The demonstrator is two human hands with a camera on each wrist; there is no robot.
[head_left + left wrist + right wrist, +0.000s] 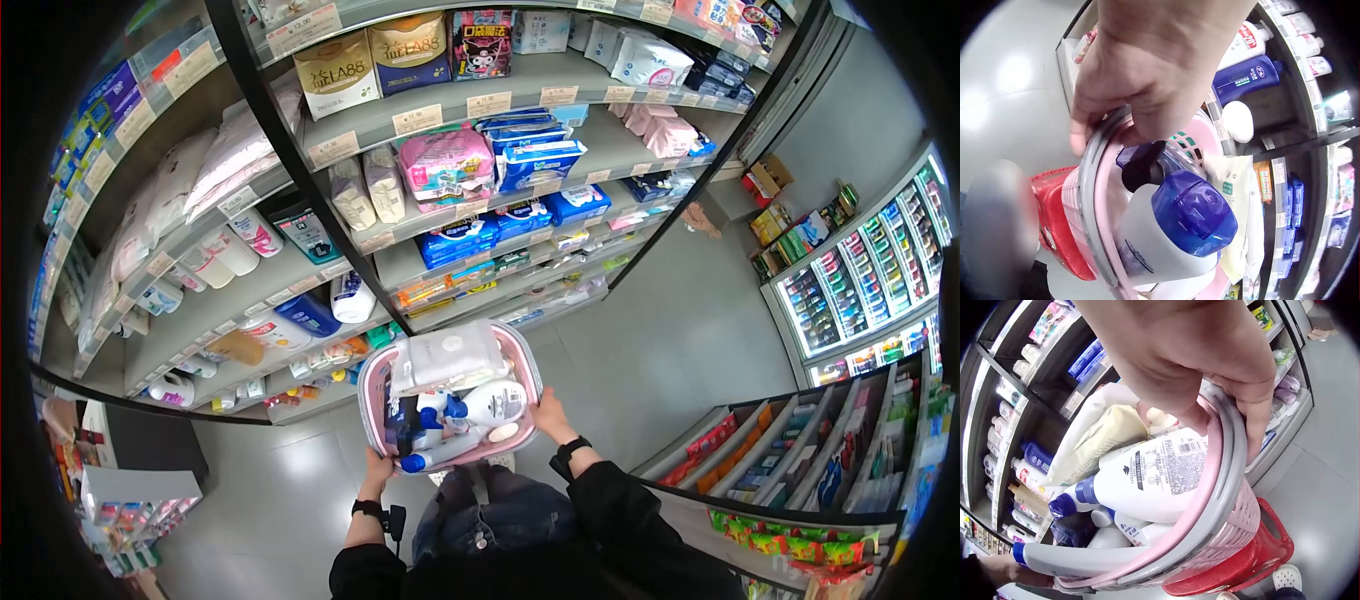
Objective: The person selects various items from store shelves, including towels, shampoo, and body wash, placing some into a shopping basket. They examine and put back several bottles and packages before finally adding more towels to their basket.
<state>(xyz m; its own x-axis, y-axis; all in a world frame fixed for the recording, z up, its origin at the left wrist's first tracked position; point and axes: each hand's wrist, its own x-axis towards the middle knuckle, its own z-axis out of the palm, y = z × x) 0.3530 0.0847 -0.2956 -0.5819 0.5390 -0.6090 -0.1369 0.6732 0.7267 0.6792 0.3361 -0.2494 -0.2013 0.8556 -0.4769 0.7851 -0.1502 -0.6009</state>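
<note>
A pink plastic basket [367, 398] with a grey rim is held in front of the body by both hands. My left hand [377, 472] grips its near left corner, fingers outside and thumb inside in the left wrist view. On the right side, my right hand [551, 415] holds the rim the same way. Inside lie a large white bottle [1154, 472] with a blue neck, a white bottle with a translucent blue cap [1194, 212], a long pale bottle [445, 450] with a blue end, and a white soft pack [448, 360] across the far side.
A red plastic item [1241, 562] shows under the basket. Shelves ahead carry sanitary pad packs [446, 165], boxes [335, 75] and toiletry bottles [232, 250]. To the right stands a slanted snack rack [780, 450], with a lit drinks cooler [860, 270] beyond. Grey floor [660, 310] lies between.
</note>
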